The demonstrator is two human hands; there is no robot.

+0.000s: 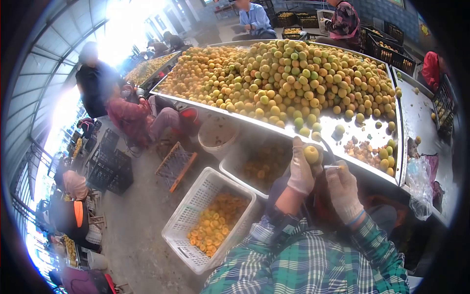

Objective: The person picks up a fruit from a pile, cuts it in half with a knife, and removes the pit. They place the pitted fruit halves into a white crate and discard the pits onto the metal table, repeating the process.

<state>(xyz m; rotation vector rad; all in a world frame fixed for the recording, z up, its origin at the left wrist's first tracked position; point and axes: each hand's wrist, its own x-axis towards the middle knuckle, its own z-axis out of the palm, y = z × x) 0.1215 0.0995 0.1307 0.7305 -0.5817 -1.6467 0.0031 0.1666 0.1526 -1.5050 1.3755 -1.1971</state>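
Note:
My left hand [299, 171], in a pale work glove, is closed round a whole yellow apricot [311, 155] at the table's front edge. Just to its right, my gloved right hand [343, 188] pinches a small thin tool [332, 167] with a light, shiny shaft pointing toward the fruit; its exact kind is not clear. A large heap of apricots [293, 73] covers the metal-topped table [329, 125] beyond both hands. Pits and scraps [363, 151] lie on the tabletop by several loose apricots. Halved apricots [210, 230] fill the bottom of a white basket [185, 203] at my left.
A white tub [243, 183] with more fruit pieces stands partly under the table, beside a round bucket [219, 134]. A wooden-framed stool [176, 166] and black crates [110, 169] are on the floor. Other people sit around. A plastic bag [420, 183] hangs at the right.

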